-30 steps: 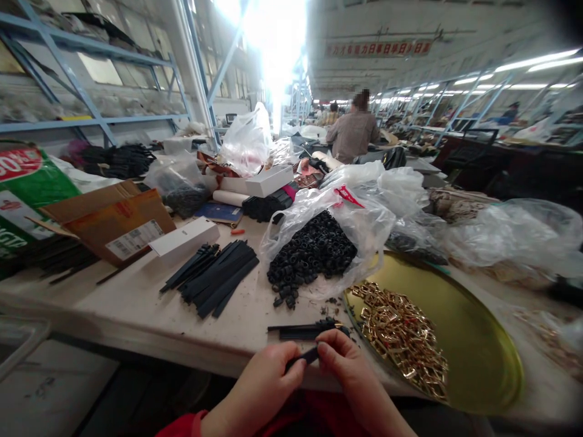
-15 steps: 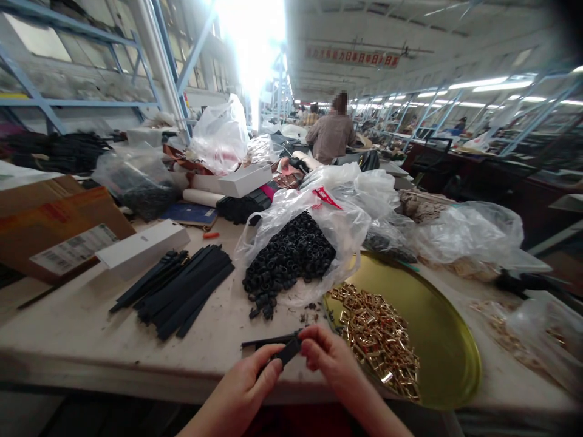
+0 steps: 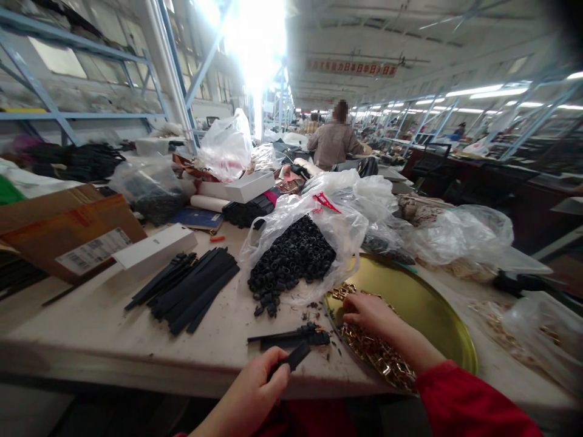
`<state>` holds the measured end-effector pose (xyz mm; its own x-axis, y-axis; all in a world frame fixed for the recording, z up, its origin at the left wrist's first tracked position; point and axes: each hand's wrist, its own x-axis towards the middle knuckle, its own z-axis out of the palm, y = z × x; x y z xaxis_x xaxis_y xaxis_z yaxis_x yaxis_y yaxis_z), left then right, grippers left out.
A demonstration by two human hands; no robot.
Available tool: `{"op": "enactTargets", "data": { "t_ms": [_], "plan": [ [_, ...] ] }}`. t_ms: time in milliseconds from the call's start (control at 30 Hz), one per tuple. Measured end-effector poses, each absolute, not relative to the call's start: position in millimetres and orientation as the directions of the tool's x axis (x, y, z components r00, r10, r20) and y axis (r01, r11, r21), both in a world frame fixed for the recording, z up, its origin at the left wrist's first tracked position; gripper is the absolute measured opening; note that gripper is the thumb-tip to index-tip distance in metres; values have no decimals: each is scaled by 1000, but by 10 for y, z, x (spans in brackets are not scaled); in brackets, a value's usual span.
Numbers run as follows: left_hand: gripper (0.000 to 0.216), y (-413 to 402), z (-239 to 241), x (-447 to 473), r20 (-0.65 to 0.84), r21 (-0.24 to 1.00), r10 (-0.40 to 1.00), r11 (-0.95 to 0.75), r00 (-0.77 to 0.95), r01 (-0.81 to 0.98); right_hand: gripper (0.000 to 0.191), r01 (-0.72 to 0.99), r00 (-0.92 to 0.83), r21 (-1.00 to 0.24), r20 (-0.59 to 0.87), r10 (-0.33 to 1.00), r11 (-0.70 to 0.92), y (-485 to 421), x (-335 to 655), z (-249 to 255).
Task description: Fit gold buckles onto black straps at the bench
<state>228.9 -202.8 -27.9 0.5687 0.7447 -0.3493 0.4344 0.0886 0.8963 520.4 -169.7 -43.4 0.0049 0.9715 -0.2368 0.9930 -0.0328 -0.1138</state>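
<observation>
My left hand, near the table's front edge, is closed on a black strap whose end sticks out to the right. Just behind it lie several black straps, some with buckles or loops at their right end. My right hand reaches into a heap of gold-coloured metal buckles on a round golden tray. Its fingers are bent and pressed together over the heap. Whatever they pinch is hidden. Small black loops fill an open plastic bag beyond the hands.
A bundle of flat black straps lies to the left, before a white box and a cardboard box. More plastic bags stand at the right. Farther back, a person is turned away.
My right hand has left the strap and moved right onto the buckle heap. My left hand still holds the strap, and the finished-looking straps behind it are now uncovered. The view shifted slightly.
</observation>
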Motion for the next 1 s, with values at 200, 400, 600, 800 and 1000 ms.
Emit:
{"op": "enactTargets", "data": {
  "t_ms": [200, 400, 600, 800, 1000],
  "plan": [
    [21, -2142, -213, 2299, -325, 894, 751, 46, 575, 445, 19, 993, 10, -108, -269, 963, -40, -1639, 5296, -523],
    [23, -2185, -268, 2269, -308, 901, 744, 28, 593, 433, 18, 973, 3, -228, -195, 981, -49, -1672, 5312, -562],
    [20, -2151, -279, 2286, -328, 888, 752, 40, 571, 457, 3, 866, 31, -500, -11, 999, -32, -1769, 5275, -496],
    [26, -2048, -182, 2382, -244, 928, 823, 44, 512, 371, 27, 524, 123, -851, 44, 991, -28, -1969, 4633, -404],
    [25, -2015, -131, 2406, -147, 944, 852, -31, 502, 328, 34, -623, 49, -732, -389, 920, -277, -2246, 3790, -429]
  ]
}}
